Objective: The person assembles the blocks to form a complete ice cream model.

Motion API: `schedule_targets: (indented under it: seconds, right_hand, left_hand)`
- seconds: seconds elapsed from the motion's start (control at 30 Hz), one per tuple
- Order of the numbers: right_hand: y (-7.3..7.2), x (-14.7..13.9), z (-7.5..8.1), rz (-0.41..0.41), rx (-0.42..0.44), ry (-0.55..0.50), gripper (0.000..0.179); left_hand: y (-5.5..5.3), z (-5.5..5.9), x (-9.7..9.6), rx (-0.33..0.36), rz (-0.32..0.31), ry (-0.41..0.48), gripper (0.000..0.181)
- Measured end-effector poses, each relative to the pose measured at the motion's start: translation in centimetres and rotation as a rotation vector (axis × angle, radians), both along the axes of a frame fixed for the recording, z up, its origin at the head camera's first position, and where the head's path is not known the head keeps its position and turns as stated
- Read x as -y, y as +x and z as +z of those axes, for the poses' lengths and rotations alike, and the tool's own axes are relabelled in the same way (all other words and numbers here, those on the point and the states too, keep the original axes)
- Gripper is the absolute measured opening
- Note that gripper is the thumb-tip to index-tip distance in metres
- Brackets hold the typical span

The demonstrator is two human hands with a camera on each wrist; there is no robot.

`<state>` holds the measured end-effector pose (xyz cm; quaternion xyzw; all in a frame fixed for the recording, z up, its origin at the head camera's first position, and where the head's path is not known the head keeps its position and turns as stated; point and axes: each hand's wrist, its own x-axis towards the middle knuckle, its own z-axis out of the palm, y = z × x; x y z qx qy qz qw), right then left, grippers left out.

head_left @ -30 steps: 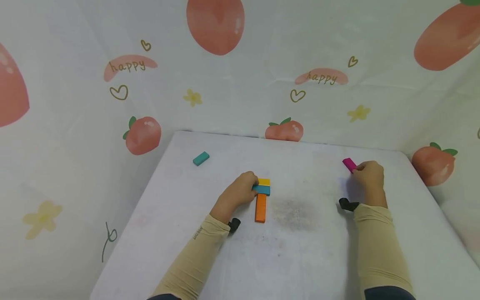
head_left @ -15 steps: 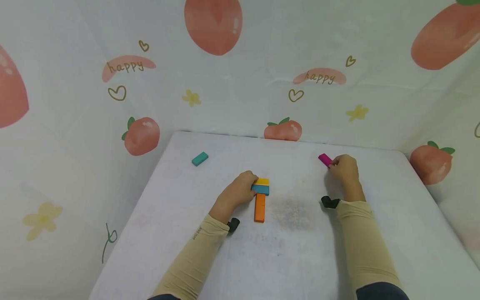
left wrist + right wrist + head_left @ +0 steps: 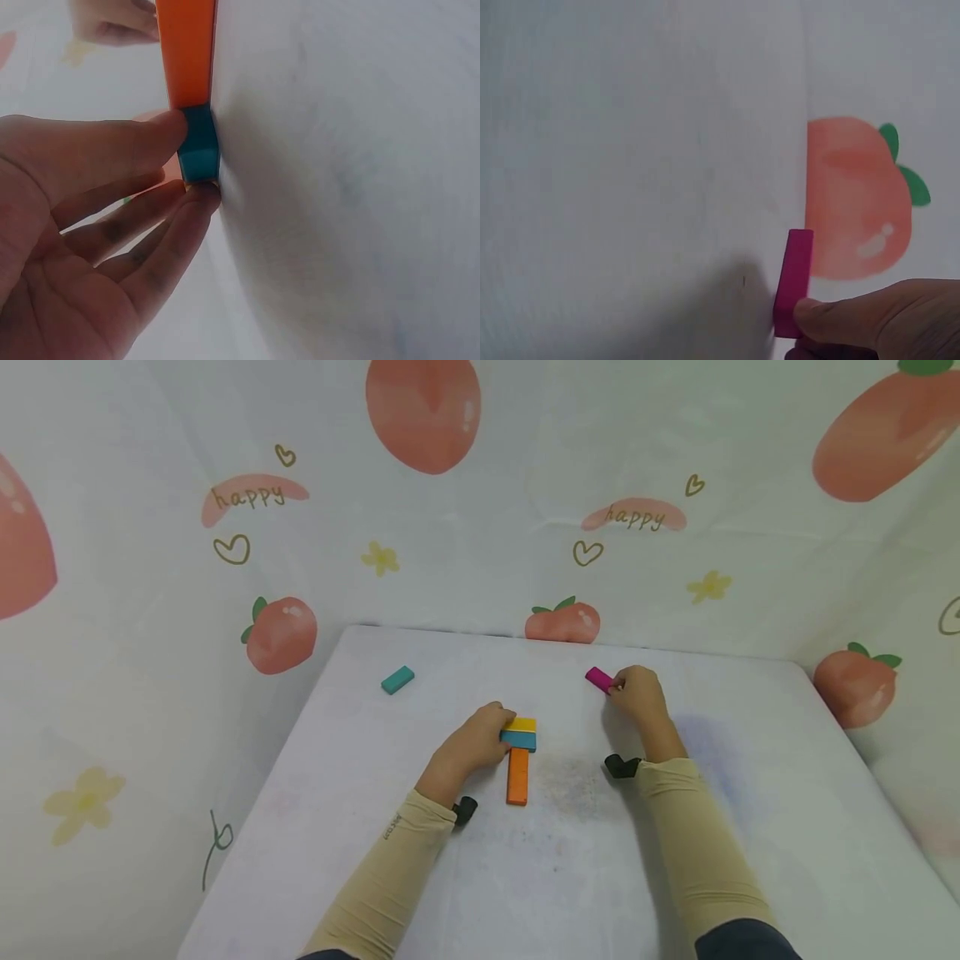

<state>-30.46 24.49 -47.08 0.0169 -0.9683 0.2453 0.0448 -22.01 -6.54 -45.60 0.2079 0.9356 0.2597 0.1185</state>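
My left hand [image 3: 472, 743] pinches a blue block [image 3: 519, 741] and a yellow block [image 3: 523, 724], which lie side by side on the table. In the left wrist view the thumb presses the near side of the blue block [image 3: 199, 150] and the fingertips reach round the yellow one, mostly hidden there. An orange block [image 3: 517, 777] extends from the blue block toward the person, its end against it. Between thumb and fingers, my right hand [image 3: 641, 697] holds a magenta block [image 3: 598, 679] by one end, to the right of and beyond the others; its free end points away to the left.
A teal block [image 3: 397, 680] lies by itself at the back left of the white table [image 3: 360, 827]. Behind the table's far edge hangs a cloth [image 3: 465, 560] printed with peaches. Dark wrist-camera mounts [image 3: 621, 767] stick out from both sleeves.
The right hand has carried the magenta block leftward along the far part of the table, closer to the yellow block. My left hand keeps its grip on the blue and yellow blocks.
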Motion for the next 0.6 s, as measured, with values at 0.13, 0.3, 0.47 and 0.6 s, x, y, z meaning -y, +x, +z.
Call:
schedule_targets:
  seconds: [0.13,0.3,0.47,0.6]
  right_hand:
    - [-0.1,1.5,-0.1,0.028,-0.002,-0.010,0.016]
    - [0.0,3.5,-0.1,0.061,0.024,-0.019,0.015]
    - [0.4,5.5,0.0,0.091,0.064,-0.032,0.015]
    - [0.9,7.1,0.3,0.105,0.110,-0.043,0.016]
  left_hand:
    - [0.0,0.0,0.0,-0.008,-0.011,0.003,0.053]
    - [-0.1,0.1,0.1,-0.015,-0.014,0.012,0.050]
    - [-0.2,-0.1,0.2,-0.005,-0.005,0.034,0.045]
    - [-0.3,-0.3,0.2,-0.006,-0.011,0.046,0.042]
